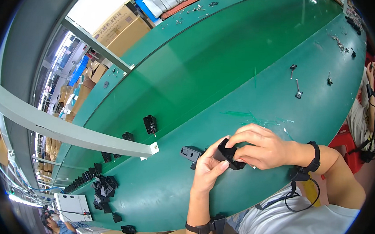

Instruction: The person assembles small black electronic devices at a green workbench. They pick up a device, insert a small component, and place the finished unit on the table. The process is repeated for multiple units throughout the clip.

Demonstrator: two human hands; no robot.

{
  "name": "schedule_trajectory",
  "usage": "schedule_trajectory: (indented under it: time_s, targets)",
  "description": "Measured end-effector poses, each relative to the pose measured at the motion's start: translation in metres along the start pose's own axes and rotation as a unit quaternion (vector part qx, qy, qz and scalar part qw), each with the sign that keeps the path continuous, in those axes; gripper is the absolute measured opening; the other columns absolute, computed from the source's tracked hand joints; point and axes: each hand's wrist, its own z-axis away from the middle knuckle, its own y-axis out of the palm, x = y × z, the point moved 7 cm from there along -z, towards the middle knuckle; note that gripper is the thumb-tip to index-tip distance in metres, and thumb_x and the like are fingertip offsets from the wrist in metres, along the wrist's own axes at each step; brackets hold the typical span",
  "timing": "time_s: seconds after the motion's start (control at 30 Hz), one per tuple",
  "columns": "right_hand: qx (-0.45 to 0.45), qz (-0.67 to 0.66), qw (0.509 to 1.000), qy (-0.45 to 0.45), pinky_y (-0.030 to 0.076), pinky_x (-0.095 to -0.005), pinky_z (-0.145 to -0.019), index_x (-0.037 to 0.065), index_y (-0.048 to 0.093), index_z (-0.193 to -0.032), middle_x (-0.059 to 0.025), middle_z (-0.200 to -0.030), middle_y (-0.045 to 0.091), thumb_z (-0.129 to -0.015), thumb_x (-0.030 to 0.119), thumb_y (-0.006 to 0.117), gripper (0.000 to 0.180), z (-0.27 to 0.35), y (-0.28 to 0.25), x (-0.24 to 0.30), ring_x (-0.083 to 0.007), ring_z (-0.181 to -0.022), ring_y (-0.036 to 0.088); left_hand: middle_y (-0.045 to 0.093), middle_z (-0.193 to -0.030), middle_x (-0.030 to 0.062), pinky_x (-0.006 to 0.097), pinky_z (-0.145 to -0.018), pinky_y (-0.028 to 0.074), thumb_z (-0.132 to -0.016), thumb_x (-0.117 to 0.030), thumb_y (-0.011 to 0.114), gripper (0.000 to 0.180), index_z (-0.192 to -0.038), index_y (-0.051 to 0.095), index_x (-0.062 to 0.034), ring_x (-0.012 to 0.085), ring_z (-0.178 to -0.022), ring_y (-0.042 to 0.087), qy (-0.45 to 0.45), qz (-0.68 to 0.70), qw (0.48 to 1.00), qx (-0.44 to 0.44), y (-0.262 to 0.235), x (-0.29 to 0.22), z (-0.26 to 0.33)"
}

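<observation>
- White shirt fabric is filling the lower right, nearest the camera, on the wearer's body.
- The bare left hand is clamping its thumb and fingers around a hollow, box-shaped, black plastic housing, holding it over the smooth green bench top.
- The housing's long axis is slanting from upper left to lower right, its open side facing up toward the other hand.
- The bare right hand is curling over the housing, fingertips reaching its opening; whether they are pinching something, I cannot tell.
- A grey-and-black rectangular device is lying just left of the left hand.
- Thin green strips are lying scattered beyond the hands.
</observation>
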Motion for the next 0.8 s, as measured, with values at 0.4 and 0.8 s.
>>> schedule_trajectory:
  time_s: [0.4,0.8]
  targets:
    - [0.063,-0.209,0.969,0.115,0.053,-0.0407,-0.087,0.008,0.075,-0.105,-0.017,-0.138,0.054,-0.078,0.007,0.073,0.027,0.001,0.009,-0.014,-0.0326,-0.124,0.055,0.063,-0.125,0.0164,0.032,-0.089,0.054,-0.092,-0.01,0.069,0.061,-0.144,0.041,0.0079,0.0188,-0.105,0.065,0.022,0.001,0.998,-0.064,-0.003,-0.008,0.003]
    - [0.059,-0.478,0.826,0.293,0.043,-0.0428,-0.105,-0.001,0.076,-0.101,-0.0222,-0.152,0.042,-0.086,0.012,0.075,0.02,0.021,0.045,-0.045,-0.0309,-0.134,0.049,0.07,-0.069,0.0113,0.029,-0.056,0.055,-0.107,-0.03,0.042,0.05,-0.14,0.047,0.0071,0.0164,-0.061,0.069,0.05,-0.339,0.921,-0.187,0.0,-0.019,0.009]
